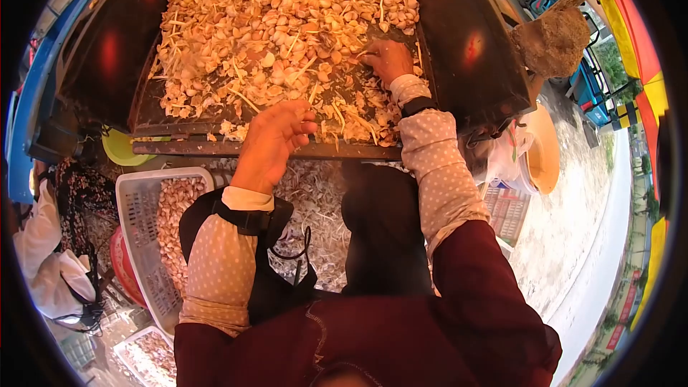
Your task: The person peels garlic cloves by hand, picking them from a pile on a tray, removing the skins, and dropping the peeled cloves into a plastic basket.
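Observation:
A heap of garlic cloves (269, 29) mixed with papery skins and dry stalks covers the dark tray in front of me. My left hand (276, 140) is above the tray's near edge, palm turned inward and fingers curled together. Whatever it may hold is too small or hidden to make out. My right hand (390, 61) reaches to the right side of the heap. Its fingers are bent and drawn together at the cloves, and what lies between the fingertips is hidden. Loose skins and stalks (358, 122) lie between both hands.
A dark side panel (469, 50) rises on the right and another panel (107, 50) on the left. By my left leg stands a white plastic crate (132, 208) with cloves. Skins and stalks (315, 193) litter the ground between my knees. An orange basin (545, 147) is at right.

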The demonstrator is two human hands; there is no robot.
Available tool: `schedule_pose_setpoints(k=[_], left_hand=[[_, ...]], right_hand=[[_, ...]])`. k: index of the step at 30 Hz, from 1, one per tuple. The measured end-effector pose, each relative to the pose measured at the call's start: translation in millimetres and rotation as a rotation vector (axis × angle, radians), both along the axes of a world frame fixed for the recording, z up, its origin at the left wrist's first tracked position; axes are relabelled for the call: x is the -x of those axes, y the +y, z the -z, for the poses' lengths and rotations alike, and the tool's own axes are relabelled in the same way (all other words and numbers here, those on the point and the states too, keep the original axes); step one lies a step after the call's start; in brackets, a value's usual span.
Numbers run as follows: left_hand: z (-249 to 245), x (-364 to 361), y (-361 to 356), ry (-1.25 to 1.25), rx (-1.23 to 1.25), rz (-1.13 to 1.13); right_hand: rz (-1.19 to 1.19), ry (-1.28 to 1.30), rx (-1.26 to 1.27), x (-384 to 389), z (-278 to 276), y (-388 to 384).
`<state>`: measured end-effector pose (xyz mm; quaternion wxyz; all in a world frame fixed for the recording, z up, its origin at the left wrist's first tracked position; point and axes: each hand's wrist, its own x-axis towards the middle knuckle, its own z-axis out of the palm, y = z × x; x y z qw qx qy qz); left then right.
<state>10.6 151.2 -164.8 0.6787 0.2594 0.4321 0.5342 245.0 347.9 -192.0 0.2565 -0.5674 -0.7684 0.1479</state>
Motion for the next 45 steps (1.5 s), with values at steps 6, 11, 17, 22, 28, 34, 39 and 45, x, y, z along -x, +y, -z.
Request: schedule_pose_setpoints(k=[6,11,17,22,28,34,39,45], left_hand=[[3,-2,1,-0.029,-0.013,0.024],[6,-6,-1,-0.029,-0.003,0.061],[0,-20,-3,-0.181,0.068,-0.014],[20,-12,2,-0.371,0.079,0.011],[15,-7,2,-0.338,0.105,-0.048],[17,-12,2,-0.28,0.109,-0.033],[14,-27,-3,-0.434,0.149,-0.051],[17,-13,-2,-0.314,0.155,-0.012]], right_hand=[[-0.018,-0.208,0.085,2,-4,13],[-0.056,-0.136,0.228,-1,-19,-1],[-0.27,0.448,0.48,30,-44,-68],[-0.343,0.605,0.345,40,-48,-69],[-0.143,0.019,0.489,32,-21,-33],[-0.113,0.314,0.464,23,-29,-48],[-0.398,0.572,0.564,50,-58,-99],[-0.495,-0.03,-0.274,66,-29,-50]])
